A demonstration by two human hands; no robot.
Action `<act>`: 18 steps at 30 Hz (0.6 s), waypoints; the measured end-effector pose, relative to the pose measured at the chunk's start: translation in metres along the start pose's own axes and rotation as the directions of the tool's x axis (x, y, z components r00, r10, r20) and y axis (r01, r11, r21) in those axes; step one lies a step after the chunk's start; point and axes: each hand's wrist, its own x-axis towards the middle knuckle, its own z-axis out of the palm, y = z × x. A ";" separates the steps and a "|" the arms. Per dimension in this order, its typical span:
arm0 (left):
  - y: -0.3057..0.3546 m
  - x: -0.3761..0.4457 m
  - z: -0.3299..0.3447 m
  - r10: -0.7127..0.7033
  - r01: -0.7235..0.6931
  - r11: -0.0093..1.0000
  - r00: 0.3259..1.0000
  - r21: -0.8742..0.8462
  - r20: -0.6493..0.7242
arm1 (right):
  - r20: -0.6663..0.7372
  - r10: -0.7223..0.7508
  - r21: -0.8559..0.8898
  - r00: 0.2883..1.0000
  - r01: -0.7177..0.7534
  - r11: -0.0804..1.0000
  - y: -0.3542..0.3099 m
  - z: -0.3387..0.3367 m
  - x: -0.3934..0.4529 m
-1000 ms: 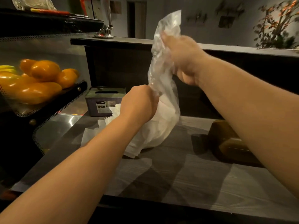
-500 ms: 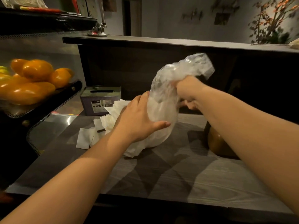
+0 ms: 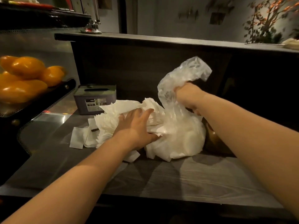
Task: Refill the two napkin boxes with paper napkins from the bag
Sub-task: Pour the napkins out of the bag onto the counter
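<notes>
On a grey tabletop point(image 3: 202, 178), a clear plastic bag point(image 3: 181, 126) spills white paper napkins point(image 3: 110, 125). The right hand point(image 3: 188, 96) grips the bag's neck; the left hand point(image 3: 137, 126) rests flat, fingers spread, on the napkins. A napkin box point(image 3: 94, 99) stands behind.

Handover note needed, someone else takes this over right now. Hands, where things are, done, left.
Left hand: open, fingers spread flat on the napkin pile.
Right hand: grips the clear plastic bag near its crumpled end.
Napkins lie spilled on the counter, some inside the bag, a few loose ones to the left.
One napkin box stands behind the pile, lid on. Second box not clearly seen.
Done: napkins are out. Left: fill both boxes.
</notes>
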 end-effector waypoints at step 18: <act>-0.031 -0.018 -0.013 -0.060 0.052 0.997 0.990 0.064 0.128 | 0.307 0.246 0.275 0.919 -0.334 0.902 0.006 0.070 0.017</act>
